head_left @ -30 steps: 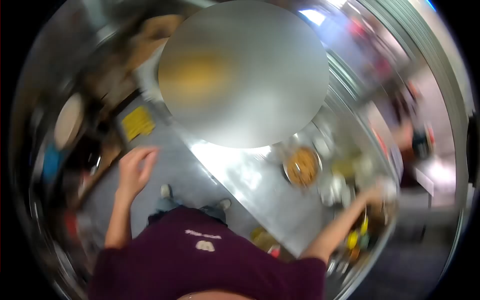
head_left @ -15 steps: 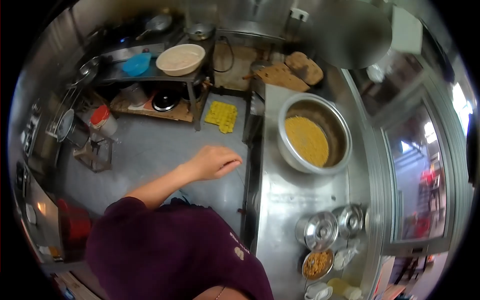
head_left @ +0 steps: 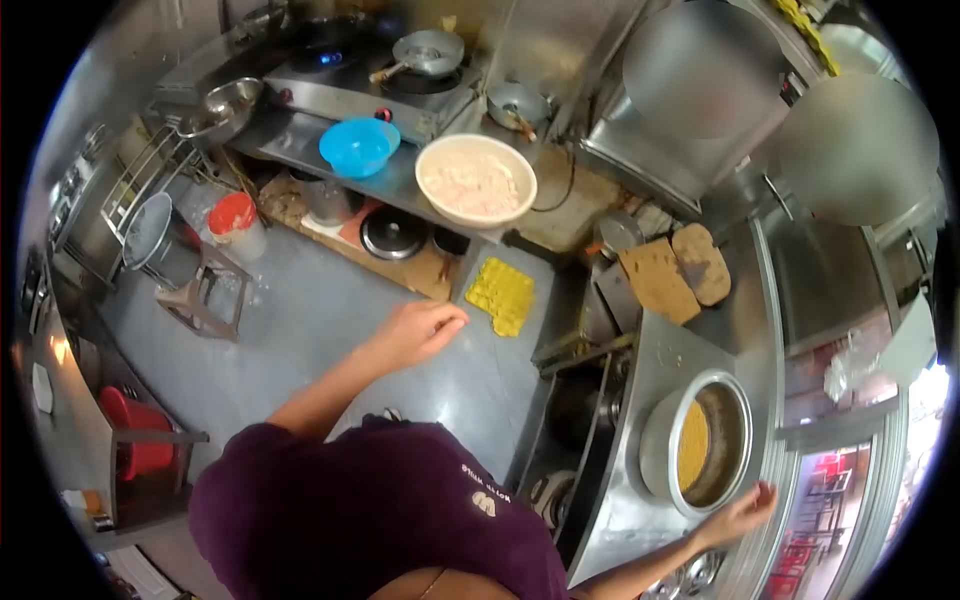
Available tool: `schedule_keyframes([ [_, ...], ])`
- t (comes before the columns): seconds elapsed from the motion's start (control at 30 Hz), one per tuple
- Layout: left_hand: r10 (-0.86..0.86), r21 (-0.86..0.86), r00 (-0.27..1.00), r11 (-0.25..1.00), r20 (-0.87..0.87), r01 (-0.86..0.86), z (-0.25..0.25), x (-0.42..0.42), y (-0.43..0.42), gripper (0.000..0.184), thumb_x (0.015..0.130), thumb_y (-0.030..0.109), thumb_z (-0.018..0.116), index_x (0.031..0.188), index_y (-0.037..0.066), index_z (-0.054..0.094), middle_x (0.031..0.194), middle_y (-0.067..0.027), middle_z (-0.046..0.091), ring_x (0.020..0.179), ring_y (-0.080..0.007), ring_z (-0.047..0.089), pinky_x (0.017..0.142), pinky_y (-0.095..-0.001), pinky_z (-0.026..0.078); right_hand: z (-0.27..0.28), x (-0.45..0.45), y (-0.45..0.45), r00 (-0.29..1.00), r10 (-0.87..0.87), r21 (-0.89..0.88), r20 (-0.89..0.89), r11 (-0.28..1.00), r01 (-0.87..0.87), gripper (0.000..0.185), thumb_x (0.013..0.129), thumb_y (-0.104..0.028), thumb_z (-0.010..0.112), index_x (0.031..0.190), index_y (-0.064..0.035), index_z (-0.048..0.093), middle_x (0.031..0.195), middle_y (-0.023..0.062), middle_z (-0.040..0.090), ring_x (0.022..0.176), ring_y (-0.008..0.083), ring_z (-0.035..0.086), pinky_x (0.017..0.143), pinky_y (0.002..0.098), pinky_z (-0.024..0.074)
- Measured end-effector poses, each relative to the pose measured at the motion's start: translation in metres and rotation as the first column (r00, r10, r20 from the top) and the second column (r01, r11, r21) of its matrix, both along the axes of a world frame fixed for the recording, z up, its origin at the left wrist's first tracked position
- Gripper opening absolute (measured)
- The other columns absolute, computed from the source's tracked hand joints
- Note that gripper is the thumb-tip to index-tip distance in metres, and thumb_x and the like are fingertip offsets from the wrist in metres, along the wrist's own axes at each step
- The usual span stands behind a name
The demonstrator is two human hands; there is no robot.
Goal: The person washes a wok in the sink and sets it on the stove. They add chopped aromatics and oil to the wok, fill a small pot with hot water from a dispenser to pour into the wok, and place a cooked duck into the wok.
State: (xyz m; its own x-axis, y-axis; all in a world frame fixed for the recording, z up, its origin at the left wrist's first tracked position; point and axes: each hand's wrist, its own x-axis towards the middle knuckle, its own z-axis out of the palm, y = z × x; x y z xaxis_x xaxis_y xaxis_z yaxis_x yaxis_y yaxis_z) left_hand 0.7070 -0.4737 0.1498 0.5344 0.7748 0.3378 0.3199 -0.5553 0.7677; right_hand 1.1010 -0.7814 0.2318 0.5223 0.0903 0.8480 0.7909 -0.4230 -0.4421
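Note:
My left hand (head_left: 415, 333) hangs in the air over the grey floor, its fingers curled in and nothing visible in them. Beyond it on the floor lies a yellow egg tray (head_left: 502, 296). At the lower right, my right hand (head_left: 738, 515) is beside the rim of a large metal pot (head_left: 660, 450), fingers loosely bent and apart, with no object seen in it. Whether it touches the rim I cannot tell. Yellow grain-like food (head_left: 692, 445) lies inside the pot, which stands on a steel counter (head_left: 625, 520).
Ahead is a stove with a wok (head_left: 428, 52), a lit burner, a blue bowl (head_left: 358, 148) and a cream basin (head_left: 475, 180) of pale food. Brown boards (head_left: 660, 280) lie behind the pot. A stool (head_left: 205, 295) and a red-lidded bucket (head_left: 235, 220) stand left.
The view has swung left and upward, so the pot and stove sit farther right and lower. My right hand has come into view by the pot. My left hand stays curled.

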Motion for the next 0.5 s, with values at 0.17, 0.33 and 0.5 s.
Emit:
schedule_keyframes([
  [0.17, 0.155, 0.036, 0.988, 0.987, 0.005, -0.155, -0.003, -0.045, 0.084, 0.013, 0.082, 0.014, 0.053, 0.088, 0.003, 0.059, 0.080, -0.0115, 0.061, 0.069, -0.0235, 0.059, 0.061, -0.0307, 0.045, -0.028, -0.032, 0.226, 0.878, 0.398, -0.180, -0.267, 0.874, -0.451, 0.022, 0.086, -0.010, 0.049, 0.104, 0.0025, 0.052, 0.092, 0.0095, 0.057, 0.086, 0.0162, 0.054, 0.076, 0.0268, 0.0435],
  [0.33, 0.384, -0.127, 0.919, 0.919, 0.092, -0.372, -0.028, -0.069, 0.139, 0.013, 0.082, 0.009, 0.053, 0.091, 0.003, 0.060, 0.079, -0.0122, 0.060, 0.064, -0.0204, 0.058, 0.056, -0.0292, 0.045, -0.071, -0.035, 0.435, 0.468, 0.645, -0.069, -0.604, 0.542, -0.837, 0.020, 0.084, -0.013, 0.051, 0.096, 0.0026, 0.054, 0.085, 0.0094, 0.059, 0.077, 0.0148, 0.053, 0.072, 0.0266, 0.0428],
  [0.5, 0.617, -0.130, 0.787, 0.782, 0.020, -0.609, -0.039, -0.087, 0.198, 0.013, 0.082, 0.006, 0.051, 0.091, 0.002, 0.059, 0.081, -0.0111, 0.062, 0.063, -0.0172, 0.059, 0.053, -0.0248, 0.045, -0.108, -0.036, 0.657, 0.353, 0.575, -0.149, -0.738, 0.370, -0.917, 0.027, 0.083, -0.024, 0.052, 0.092, 0.0014, 0.055, 0.076, 0.0099, 0.060, 0.070, 0.0179, 0.056, 0.066, 0.0289, 0.0437],
])
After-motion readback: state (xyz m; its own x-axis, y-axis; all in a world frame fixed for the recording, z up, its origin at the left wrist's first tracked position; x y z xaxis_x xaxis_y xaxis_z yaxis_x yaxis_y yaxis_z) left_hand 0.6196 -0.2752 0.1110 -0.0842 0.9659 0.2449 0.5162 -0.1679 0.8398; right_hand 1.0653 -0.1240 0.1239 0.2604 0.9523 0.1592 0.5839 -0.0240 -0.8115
